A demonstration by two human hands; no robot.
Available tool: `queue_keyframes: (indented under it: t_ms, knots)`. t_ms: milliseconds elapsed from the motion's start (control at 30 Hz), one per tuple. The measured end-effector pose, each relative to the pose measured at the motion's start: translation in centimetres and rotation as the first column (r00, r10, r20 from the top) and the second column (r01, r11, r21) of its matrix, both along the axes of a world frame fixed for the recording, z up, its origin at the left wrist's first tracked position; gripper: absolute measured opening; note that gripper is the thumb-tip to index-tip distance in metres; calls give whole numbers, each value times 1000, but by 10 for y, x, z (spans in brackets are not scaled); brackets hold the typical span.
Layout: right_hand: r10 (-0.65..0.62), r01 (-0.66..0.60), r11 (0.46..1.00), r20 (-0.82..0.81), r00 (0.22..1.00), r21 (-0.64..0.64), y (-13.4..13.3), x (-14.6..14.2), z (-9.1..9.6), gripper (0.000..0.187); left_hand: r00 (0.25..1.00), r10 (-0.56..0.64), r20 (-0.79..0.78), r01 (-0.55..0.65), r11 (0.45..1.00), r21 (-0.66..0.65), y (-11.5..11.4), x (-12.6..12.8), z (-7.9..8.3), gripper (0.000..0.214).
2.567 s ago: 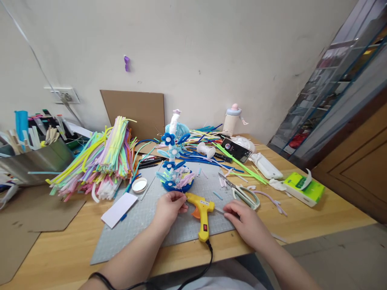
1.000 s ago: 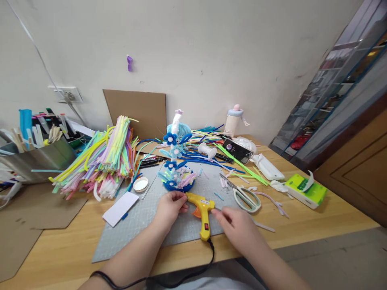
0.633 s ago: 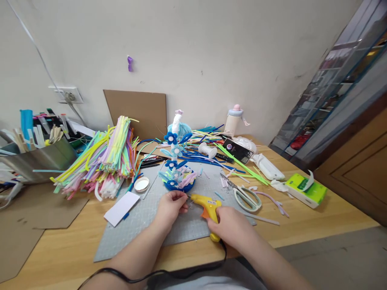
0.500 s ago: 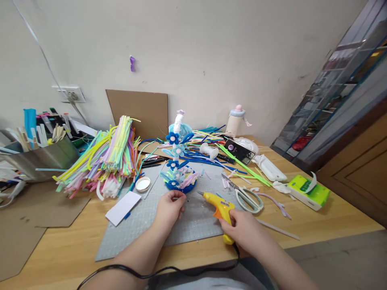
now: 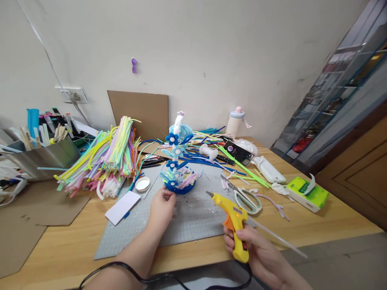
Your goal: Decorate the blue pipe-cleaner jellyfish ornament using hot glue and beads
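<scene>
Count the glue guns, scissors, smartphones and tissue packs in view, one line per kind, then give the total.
Hot glue gun, held in the right hand: 1
Scissors: 1
Smartphone: 1
Tissue pack: 1
Total: 4

Bright, even light; warped wide-angle edges.

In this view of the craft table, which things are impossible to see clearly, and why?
- Head view: whether the left hand pinches anything beside the flower craft; its own fingers cover that spot.
- The glue gun grip, wrapped by the right hand; its cord leaves the bottom edge.
- The phone screen: too small to read.
</scene>
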State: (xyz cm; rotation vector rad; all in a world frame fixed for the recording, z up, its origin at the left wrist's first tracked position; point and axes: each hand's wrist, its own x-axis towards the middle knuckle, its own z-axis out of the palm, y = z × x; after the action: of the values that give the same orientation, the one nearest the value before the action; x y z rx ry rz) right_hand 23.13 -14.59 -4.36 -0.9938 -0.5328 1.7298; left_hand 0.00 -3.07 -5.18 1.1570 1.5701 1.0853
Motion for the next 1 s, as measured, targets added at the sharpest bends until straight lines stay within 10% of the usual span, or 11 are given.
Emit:
queue_keyframes:
  t_ms: [500,1000]
  knots:
    - [-163,166,985,-64,985,46,9,-2,-9,30,950,-60,-305,113,981,158,1,16,6,5]
    - [-115,131,972,-88,989,196,28,-21,7,21,828,-192,-527,235,972,16,21,13,18,11]
